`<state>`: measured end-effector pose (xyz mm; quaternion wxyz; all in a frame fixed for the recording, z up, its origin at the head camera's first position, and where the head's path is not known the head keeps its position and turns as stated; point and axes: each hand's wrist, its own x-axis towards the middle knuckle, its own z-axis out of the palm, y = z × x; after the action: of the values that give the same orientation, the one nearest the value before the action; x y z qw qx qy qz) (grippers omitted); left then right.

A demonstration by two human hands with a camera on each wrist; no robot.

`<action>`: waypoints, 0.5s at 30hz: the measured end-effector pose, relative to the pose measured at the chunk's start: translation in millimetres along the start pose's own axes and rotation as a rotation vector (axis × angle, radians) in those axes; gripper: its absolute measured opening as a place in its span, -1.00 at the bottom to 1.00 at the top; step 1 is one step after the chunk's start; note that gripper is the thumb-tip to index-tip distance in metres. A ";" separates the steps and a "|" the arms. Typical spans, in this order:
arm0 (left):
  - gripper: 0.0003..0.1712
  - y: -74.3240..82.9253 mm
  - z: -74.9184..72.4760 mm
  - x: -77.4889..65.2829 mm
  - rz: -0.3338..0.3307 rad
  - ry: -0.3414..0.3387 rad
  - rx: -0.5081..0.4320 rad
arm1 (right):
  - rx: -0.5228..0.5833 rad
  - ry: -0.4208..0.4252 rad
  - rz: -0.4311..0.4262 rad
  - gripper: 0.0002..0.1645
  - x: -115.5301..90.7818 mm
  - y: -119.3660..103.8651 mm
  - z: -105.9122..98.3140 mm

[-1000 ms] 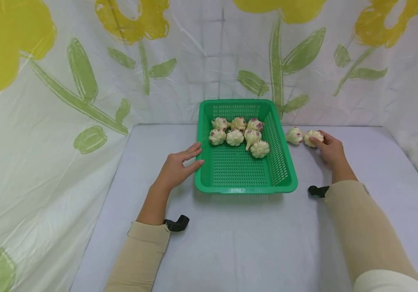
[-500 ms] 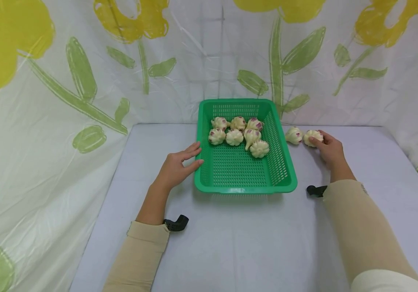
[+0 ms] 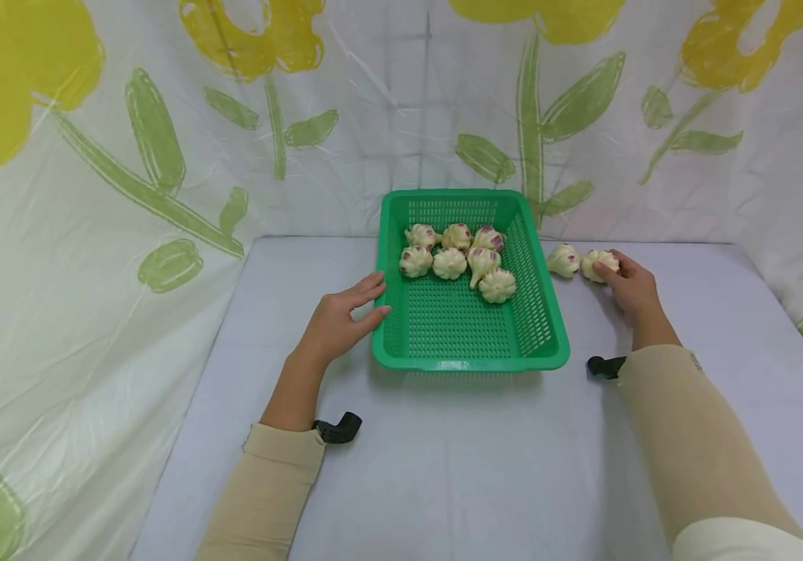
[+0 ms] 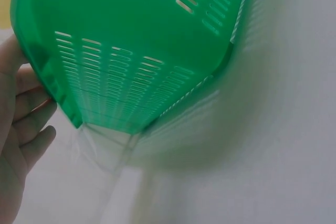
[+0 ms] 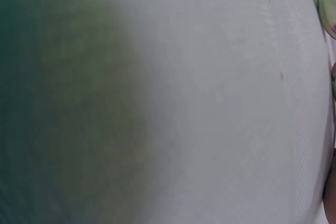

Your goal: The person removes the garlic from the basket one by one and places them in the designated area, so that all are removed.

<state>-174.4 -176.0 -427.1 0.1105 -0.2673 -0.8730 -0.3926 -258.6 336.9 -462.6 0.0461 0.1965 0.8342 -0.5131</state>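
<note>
A green plastic basket (image 3: 472, 364) stands on the table, with several garlic bulbs (image 3: 449, 264) grouped toward its back. My left hand (image 3: 337, 321) touches the left rim, its fingers extended and spread from the thumb; the left wrist view has these fingers (image 4: 34, 111) against the basket's edge (image 4: 58, 95). To the right of the basket, my right hand (image 3: 636, 292) holds a garlic bulb (image 3: 598, 266) between thumb and fingers at table height. Another garlic bulb (image 3: 564, 261) lies between that one and the basket. The right wrist view catches only slivers of hand and garlic at its right edge.
White cloth covers the table (image 3: 443, 467). Behind it hangs a white curtain (image 3: 373, 117) printed with yellow flowers and green leaves, which also runs along the left side. A small black device sits at each wrist.
</note>
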 end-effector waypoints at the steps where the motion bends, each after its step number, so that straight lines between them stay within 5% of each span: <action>1: -0.46 -0.1 0.2 -0.2 0.006 0.005 0.004 | 0.002 -0.001 0.002 0.08 0.1 0.3 0.1; 15: -0.49 2.6 0.9 0.8 0.079 0.045 0.035 | -0.044 -0.022 0.015 0.17 1.5 2.7 -2.4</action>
<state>-173.7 -173.6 -425.7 0.1502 -0.2908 -0.8657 -0.3787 -258.7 340.5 -464.1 0.0635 0.1960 0.8432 -0.4966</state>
